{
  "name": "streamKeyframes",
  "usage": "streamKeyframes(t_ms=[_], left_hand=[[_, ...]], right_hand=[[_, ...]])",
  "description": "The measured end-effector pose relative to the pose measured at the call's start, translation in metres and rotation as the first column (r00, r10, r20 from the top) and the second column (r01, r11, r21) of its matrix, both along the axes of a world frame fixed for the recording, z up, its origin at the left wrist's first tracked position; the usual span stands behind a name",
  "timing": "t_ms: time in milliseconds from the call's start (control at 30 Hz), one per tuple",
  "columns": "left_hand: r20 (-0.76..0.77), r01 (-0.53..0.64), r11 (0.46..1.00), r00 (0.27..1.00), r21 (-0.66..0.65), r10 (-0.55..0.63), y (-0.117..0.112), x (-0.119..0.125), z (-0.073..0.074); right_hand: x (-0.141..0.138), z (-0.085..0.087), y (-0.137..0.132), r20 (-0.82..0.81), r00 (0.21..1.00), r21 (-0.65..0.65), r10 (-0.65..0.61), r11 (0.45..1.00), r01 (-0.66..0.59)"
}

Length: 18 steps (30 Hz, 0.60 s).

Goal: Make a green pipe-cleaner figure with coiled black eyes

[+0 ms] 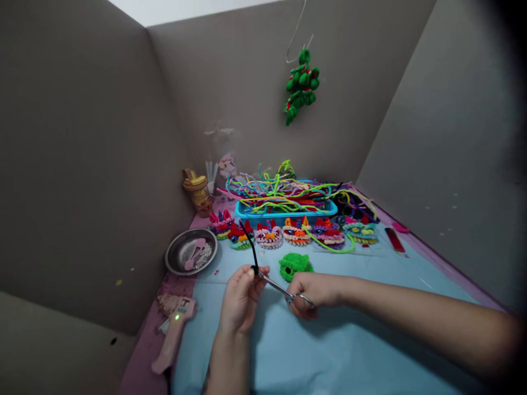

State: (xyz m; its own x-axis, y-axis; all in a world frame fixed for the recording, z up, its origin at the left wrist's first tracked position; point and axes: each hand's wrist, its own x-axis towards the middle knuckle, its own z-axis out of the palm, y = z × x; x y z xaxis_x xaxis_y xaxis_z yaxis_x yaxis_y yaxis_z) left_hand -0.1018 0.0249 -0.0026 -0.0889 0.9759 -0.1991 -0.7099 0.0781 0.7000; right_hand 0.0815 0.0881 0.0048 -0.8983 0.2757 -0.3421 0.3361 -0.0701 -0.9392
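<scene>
Pinched in my left hand (241, 296) is a black pipe cleaner (252, 247), coiled at my fingertips with its free end pointing up. My right hand (307, 296) grips silver scissors (276, 285) by the finger loops. The scissor tips meet the black coil at my left fingers; whether the blades are apart I cannot make out. Just beyond my right hand sits a fuzzy green piece (295, 266) with a dark round spot on its left side.
Several colourful fuzzy heads (269, 235) stand in a row before a blue tray (284, 216) heaped with pipe cleaners. At left are a metal bowl (171, 262), a pink glue gun (175, 334) and a brown cup (200, 195). Green ornaments (302, 82) hang at the back wall.
</scene>
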Motion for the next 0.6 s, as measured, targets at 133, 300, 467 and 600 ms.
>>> streamKeyframes(t_ms=[133,300,467,600], left_hand=[[-0.012,-0.001,1.0,1.0,-0.003,0.001,0.0008,-0.0005,-0.0004],[-0.028,-0.004,1.0,1.0,-0.015,0.004,0.001,-0.0001,0.0003],[-0.043,-0.011,1.0,0.999,-0.022,0.01,0.0015,-0.0002,0.0],[-0.041,-0.009,1.0,0.999,-0.017,0.008,0.0018,-0.0005,-0.0015]], right_hand=[[0.0013,-0.0034,0.0014,-0.033,0.999,0.002,-0.007,1.0,0.007],[0.0017,-0.0051,0.0019,-0.064,0.998,0.017,0.006,1.0,-0.005],[0.0005,-0.0057,-0.0002,0.004,0.999,0.03,-0.034,0.999,0.034],[-0.0004,-0.0077,-0.0011,-0.012,1.0,0.021,-0.017,1.0,0.018]])
